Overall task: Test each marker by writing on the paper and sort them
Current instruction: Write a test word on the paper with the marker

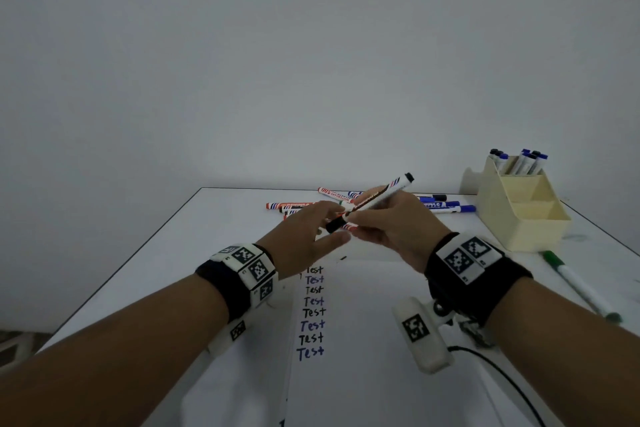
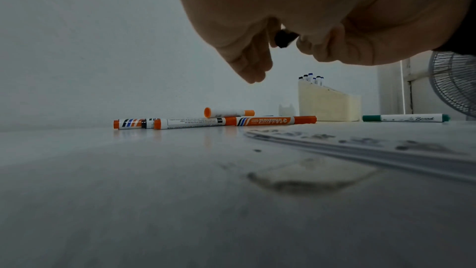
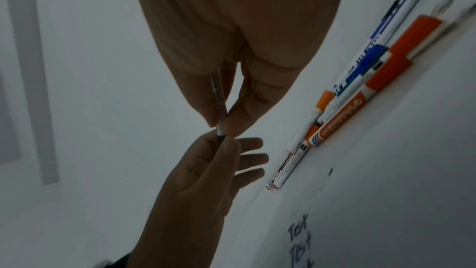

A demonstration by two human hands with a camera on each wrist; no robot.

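Observation:
A white marker [image 1: 379, 198] with orange print and a black end is held slanted above the table. My right hand [image 1: 362, 218] grips its barrel. My left hand [image 1: 330, 224] pinches the black cap [image 1: 334, 225] at its lower end between thumb and forefinger, the other fingers spread. From the left wrist the cap [image 2: 284, 39] shows between both hands. From the right wrist, the barrel [image 3: 219, 101] runs from my right fingers down into the left hand [image 3: 206, 170]. Below lies the paper [image 1: 374, 340] with a column of "Test" words [image 1: 313, 312].
A loose pile of orange and blue markers [image 1: 301, 206] lies at the table's far side. A cream organizer [image 1: 519, 215] at the right holds several blue-capped markers [image 1: 519, 161]. A green marker [image 1: 581, 288] lies near the right edge. A fan [image 2: 455, 80] stands beyond the table.

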